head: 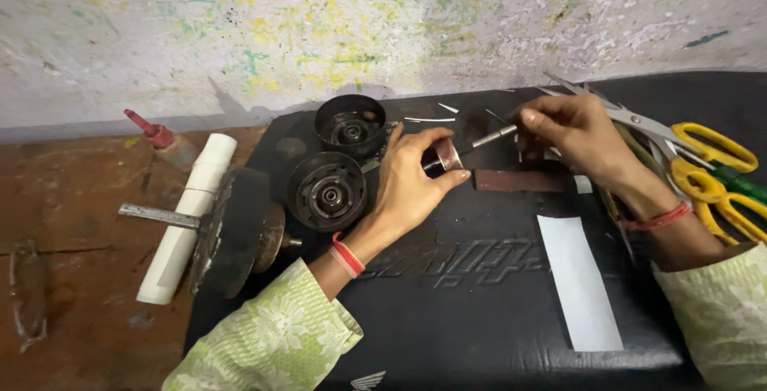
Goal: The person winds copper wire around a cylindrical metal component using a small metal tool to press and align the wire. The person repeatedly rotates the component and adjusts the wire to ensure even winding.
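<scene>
Nearest you, at the bottom of the frame, your two pale green flowered sleeves come in from the lower left and lower right over a black padded mat (479,319). On it, right of centre and low, lies a long white paper strip (578,281), slightly slanted.

Further up, in the middle of the frame, your left hand (407,187) is closed around a small round metal rotor (444,154), thumb below and fingers curled over its top. A red bangle sits on that wrist. A thin metal shaft (493,135) runs from the rotor up and to the right, where your right hand (577,134) pinches its far end between thumb and fingertips. That wrist carries a red thread. Just below the shaft, between your hands, a dark brown flat bar (519,180) lies on the mat.

Left of your left hand, a round black housing (327,191) with a bearing at its centre rests just beside your wrist. Further left, a heavy dark disc on a shaft (236,231) stands on edge, and a white tube (190,215) lies beside it on the brown wooden surface (72,223).

At the right edge, yellow-handled scissors (715,171) lie behind your right forearm, blades pointing to the upper left.

Higher up, a second black housing (350,125) sits near the mat's far edge, and a red-capped bottle (160,137) lies at the upper left. Behind everything is a paint-flecked wall (383,23).
</scene>
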